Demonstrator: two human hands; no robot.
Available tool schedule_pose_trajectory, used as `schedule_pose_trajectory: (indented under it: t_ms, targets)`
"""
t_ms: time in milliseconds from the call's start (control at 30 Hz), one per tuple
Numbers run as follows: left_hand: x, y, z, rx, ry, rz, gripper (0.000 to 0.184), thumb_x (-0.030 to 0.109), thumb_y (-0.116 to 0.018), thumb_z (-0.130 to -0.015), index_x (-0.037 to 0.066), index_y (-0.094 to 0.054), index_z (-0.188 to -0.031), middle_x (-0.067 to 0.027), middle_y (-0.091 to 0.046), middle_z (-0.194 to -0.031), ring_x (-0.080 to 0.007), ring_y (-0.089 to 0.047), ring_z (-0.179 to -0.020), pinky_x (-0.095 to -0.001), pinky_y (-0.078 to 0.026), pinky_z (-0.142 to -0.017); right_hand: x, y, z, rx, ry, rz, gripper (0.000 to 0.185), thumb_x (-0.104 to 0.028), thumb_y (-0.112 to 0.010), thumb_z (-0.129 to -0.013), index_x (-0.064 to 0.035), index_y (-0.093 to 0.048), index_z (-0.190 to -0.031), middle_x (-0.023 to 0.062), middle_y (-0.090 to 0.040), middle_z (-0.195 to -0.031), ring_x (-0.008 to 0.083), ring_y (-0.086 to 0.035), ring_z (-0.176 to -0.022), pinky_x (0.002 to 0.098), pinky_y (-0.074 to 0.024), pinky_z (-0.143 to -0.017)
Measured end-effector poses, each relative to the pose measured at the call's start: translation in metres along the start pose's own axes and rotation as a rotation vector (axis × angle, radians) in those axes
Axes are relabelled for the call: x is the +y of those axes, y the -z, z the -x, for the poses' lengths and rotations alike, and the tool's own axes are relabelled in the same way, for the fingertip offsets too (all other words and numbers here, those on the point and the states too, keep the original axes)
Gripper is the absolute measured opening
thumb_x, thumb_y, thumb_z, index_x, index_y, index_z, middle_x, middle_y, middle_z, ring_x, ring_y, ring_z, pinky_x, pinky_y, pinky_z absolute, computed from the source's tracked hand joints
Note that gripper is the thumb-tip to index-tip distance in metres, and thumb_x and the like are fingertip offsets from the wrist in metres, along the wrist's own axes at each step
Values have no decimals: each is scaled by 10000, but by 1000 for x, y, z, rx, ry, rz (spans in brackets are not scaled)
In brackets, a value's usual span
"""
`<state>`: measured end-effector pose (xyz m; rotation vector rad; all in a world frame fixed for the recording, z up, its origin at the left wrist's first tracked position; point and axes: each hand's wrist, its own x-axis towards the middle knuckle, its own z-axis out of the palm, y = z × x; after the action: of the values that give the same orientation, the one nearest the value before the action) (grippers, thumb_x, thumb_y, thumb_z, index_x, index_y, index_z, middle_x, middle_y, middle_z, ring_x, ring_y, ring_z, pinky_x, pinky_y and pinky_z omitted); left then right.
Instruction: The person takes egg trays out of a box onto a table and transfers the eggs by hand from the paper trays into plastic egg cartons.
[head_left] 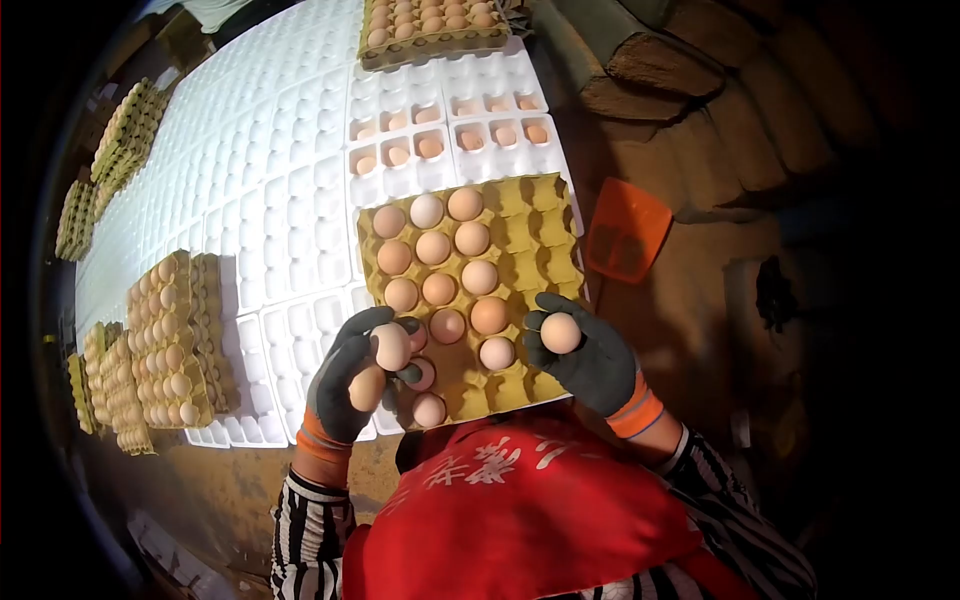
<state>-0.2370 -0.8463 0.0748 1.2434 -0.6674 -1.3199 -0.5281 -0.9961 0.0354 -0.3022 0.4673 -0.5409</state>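
Observation:
A yellowish pulp egg tray (530, 235) lies right in front of me, with brown eggs in its left and middle columns and bare cups along its right side. My left hand (345, 375), in a dark grey glove with an orange cuff, is closed around two eggs (390, 347) over the tray's left edge. More eggs in the tray are partly hidden behind its fingers. At the tray's right edge, my right hand (592, 365), gloved the same way, holds one egg (560, 333) in its curled fingers.
White plastic trays (300, 110) cover the table; some near ones hold eggs. A loaded egg tray (432, 25) stands at the back, and stacked egg trays (165, 340) line the left side. An orange plastic container (628, 230) sits to the right, below sacks (665, 70).

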Motion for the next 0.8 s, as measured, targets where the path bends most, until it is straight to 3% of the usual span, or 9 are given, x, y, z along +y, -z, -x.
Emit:
schedule_pose_trajectory:
  t_ms: [100, 200, 267, 300, 367, 400, 500, 667, 800]
  targets:
    - [5, 1, -8, 96, 126, 110, 314, 127, -540, -996, 1, -631, -1270, -111, -629, -1285, -187, -629, -1081, -345, -509, -953, 0, -5, -5, -33, -33, -153, 496, -244, -481, -1052, 7, -438, -1478, 200, -625, -1312, 355, -605, -1222, 481, -473, -1091]
    - [19, -10, -14, 109, -20, -366, 285, 129, -619, -963, 57, -681, -1232, -111, -628, -1286, -225, -674, -1000, -335, -547, -846, 1, -14, -6, -22, -9, -110, 516, -244, -509, -1027, 5, -445, -1474, 192, -629, -1301, 346, -612, -1209, 474, -481, -1076]
    - [13, -10, -21, 129, -358, -806, 290, 105, -667, -920, 61, -697, -1205, -130, -619, -1280, -263, -696, -950, -335, -569, -751, -1, -21, -6, -21, 10, -54, 526, -243, -531, -1008, 13, -459, -1461, 177, -629, -1302, 335, -618, -1189, 451, -497, -1042]
    - [10, -11, -23, 136, -529, -1025, 295, 93, -692, -898, 64, -705, -1191, -140, -614, -1277, -282, -707, -925, -335, -580, -703, -6, -21, -5, -10, -27, 311, 511, -245, -549, -1003, -5, -477, -1449, 162, -624, -1309, 327, -617, -1184, 442, -496, -1028]
    - [24, -34, -19, 179, -353, -1272, 488, 214, -862, -738, 155, -716, -1200, -166, -586, -1325, -340, -647, -1122, -407, -560, -872, -19, -19, -3, 5, -103, 1040, 483, -248, -583, -993, -41, -513, -1423, 132, -615, -1325, 312, -616, -1174, 424, -494, -1001]
    - [27, -40, -21, 131, -342, -1365, 517, 244, -872, -712, 159, -715, -1198, -165, -578, -1337, -338, -640, -1117, -413, -556, -872, -12, -44, -4, -40, 148, 1669, 467, -313, -681, -925, -72, -588, -1314, 113, -614, -1184, 319, -606, -1053, 414, -502, -891]
    - [20, -53, -33, -31, -275, -1605, 532, 285, -844, -699, 141, -693, -1189, -177, -537, -1360, -345, -623, -1020, -436, -550, -806, 11, -55, -8, -55, 327, 2361, 448, -318, -749, -838, -106, -608, -1207, 112, -570, -1055, 327, -582, -967, 429, -497, -828]
    - [-4, -59, -46, -105, -304, -1819, 482, 253, -797, -728, 128, -666, -1175, -184, -510, -1349, -343, -607, -956, -438, -550, -746, 19, -45, -15, -15, 437, 2177, 448, -231, -785, -778, -118, -598, -1170, 107, -578, -1082, 316, -597, -971, 412, -507, -816]
    - [8, -48, -46, -59, -259, -1571, 473, 227, -826, -716, 146, -681, -1159, -154, -548, -1315, -328, -638, -968, -423, -559, -756, 0, -24, 0, 61, 274, 1287, 505, -123, -769, -818, -90, -589, -1290, 106, -649, -1215, 235, -648, -980, 339, -541, -844]
